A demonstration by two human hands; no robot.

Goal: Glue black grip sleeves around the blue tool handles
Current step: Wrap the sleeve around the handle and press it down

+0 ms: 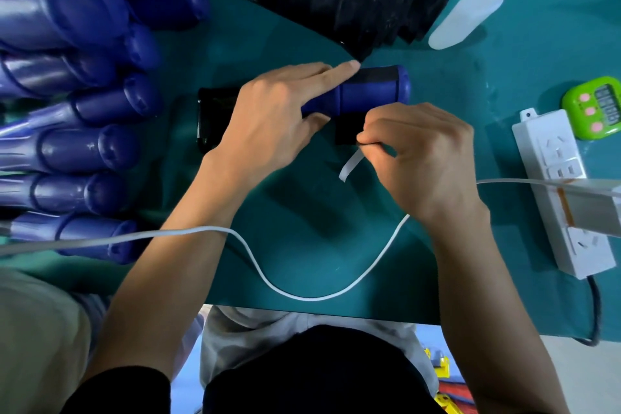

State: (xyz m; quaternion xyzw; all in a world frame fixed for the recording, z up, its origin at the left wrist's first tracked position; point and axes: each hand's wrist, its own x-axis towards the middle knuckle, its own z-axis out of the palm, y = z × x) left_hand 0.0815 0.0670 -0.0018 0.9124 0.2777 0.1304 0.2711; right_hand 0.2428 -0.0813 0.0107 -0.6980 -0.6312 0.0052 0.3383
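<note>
Blue handle (pixel 373 91): on tabletop (pixel 302 212), long axis left-right, clasped by left hand (pixel 268 118). Black grip sleeve (pixel 347 129): flap hangs off handle, touching right hand (pixel 420 155), whose fingers pinch white backing strip (pixel 349 166). Right hand nearer.

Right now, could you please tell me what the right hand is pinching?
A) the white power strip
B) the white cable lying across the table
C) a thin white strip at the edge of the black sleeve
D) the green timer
C: the right hand pinches the thin white strip at the edge of the black grip sleeve, while the left hand holds the blue handle.
</note>
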